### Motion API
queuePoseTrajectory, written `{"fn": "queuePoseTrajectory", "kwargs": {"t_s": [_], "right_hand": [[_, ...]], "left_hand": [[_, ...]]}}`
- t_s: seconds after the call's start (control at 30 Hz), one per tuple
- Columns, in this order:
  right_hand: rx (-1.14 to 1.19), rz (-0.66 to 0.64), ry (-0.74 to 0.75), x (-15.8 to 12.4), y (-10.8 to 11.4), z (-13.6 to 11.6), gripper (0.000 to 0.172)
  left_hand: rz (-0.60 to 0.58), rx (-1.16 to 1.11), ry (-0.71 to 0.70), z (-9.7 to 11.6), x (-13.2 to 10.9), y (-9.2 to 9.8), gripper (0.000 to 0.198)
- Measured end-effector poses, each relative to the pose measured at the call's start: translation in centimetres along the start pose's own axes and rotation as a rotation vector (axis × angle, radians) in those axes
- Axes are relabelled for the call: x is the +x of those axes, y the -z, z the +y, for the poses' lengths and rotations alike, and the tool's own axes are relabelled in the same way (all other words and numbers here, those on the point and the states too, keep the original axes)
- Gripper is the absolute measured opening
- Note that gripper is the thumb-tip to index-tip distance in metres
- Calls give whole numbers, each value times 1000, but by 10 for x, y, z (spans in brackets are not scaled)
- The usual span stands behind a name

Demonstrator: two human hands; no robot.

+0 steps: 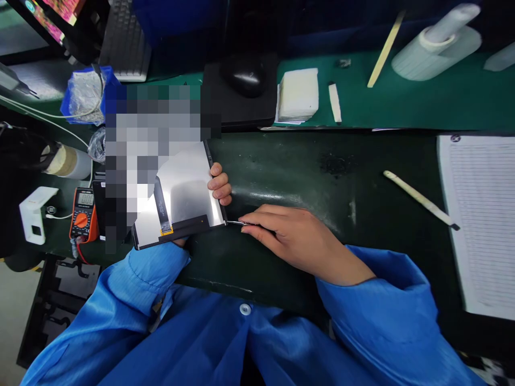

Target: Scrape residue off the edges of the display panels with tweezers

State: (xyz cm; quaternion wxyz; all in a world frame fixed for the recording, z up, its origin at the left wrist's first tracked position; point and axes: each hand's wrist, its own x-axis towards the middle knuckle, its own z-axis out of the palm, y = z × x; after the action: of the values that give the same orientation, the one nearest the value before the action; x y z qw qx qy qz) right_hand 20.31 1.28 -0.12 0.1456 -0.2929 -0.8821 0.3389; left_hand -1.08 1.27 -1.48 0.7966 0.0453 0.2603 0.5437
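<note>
My left hand grips a display panel from beneath, its fingertips curled over the right edge. The panel's silvery back faces up, with a dark flex cable and a black strip near its lower edge. Pixelation hides its upper left part. Between the thumb and fingers of my right hand is a thin metal tool, seemingly tweezers. The tool's tip meets the panel's lower right corner.
An orange multimeter and a white plastic piece lie at left. A mouse, white pads and a film roll line the back. A brush-like stick lies by lined paper at right.
</note>
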Motion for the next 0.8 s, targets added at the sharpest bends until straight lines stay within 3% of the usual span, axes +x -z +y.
{"fn": "queuePoseTrajectory", "kwargs": {"t_s": [0.27,0.53,0.8], "right_hand": [[43,-8,-73,0,1,-2,13],[26,-4,-24,-1,0,1,17],[39,-5,-63,-1,2,-1,9]], "left_hand": [[17,2,-5,-1,1,0,69],[119,31,-9,-1,4,-3,54],[178,37,-18,-2,3,-3,46]]}}
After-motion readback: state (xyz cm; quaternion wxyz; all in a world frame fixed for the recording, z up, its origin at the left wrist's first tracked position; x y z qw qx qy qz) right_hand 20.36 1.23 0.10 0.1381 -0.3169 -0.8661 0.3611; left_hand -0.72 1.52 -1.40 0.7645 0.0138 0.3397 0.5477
